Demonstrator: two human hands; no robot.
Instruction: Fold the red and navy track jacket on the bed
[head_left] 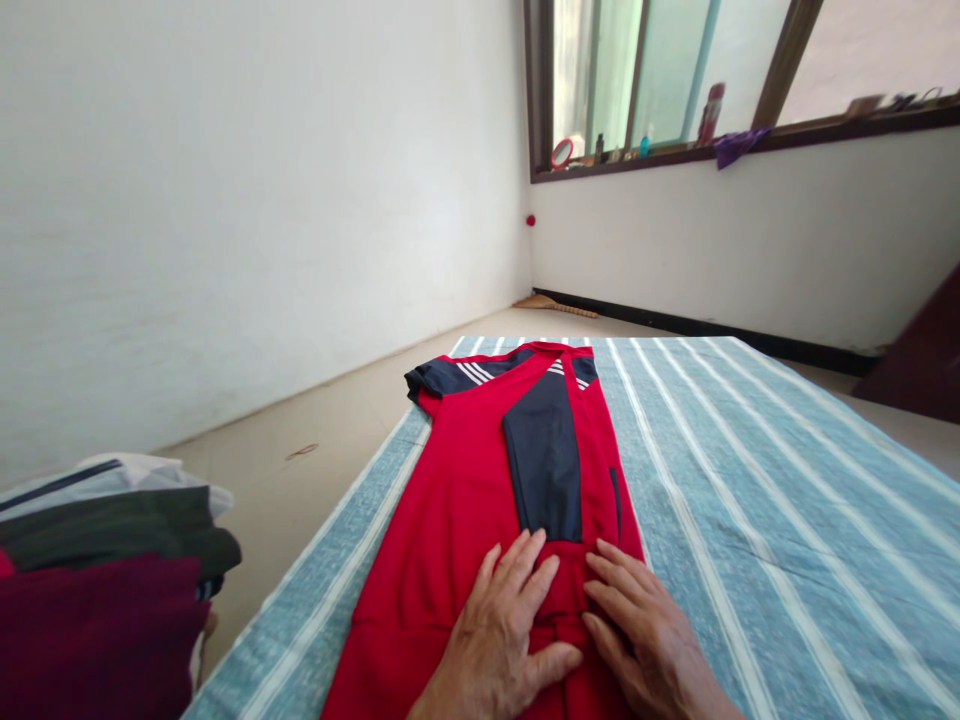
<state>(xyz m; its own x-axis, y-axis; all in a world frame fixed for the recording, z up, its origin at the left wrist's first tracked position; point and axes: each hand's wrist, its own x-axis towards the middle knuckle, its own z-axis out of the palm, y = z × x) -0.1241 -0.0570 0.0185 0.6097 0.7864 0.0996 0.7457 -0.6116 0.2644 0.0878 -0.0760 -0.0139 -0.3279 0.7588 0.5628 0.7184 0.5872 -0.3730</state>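
Observation:
A red shirt (pixel 465 470) with navy panels and white shoulder stripes lies folded lengthwise on a blue-and-white striped bed sheet (pixel 750 500). My left hand (pixel 499 635) rests flat on the near part of the shirt, fingers stretched out and slightly spread. My right hand (pixel 645 630) lies flat beside it, close to the shirt's right edge, fingers extended. Neither hand holds anything. The two thumbs nearly meet over a small fold in the red cloth.
A pile of folded clothes (pixel 105 580), dark red, black and white, sits at the lower left. Beige floor (pixel 315 440) runs along the white wall. A windowsill (pixel 675 150) holds bottles and a purple cloth. A dark board (pixel 922 350) leans at right.

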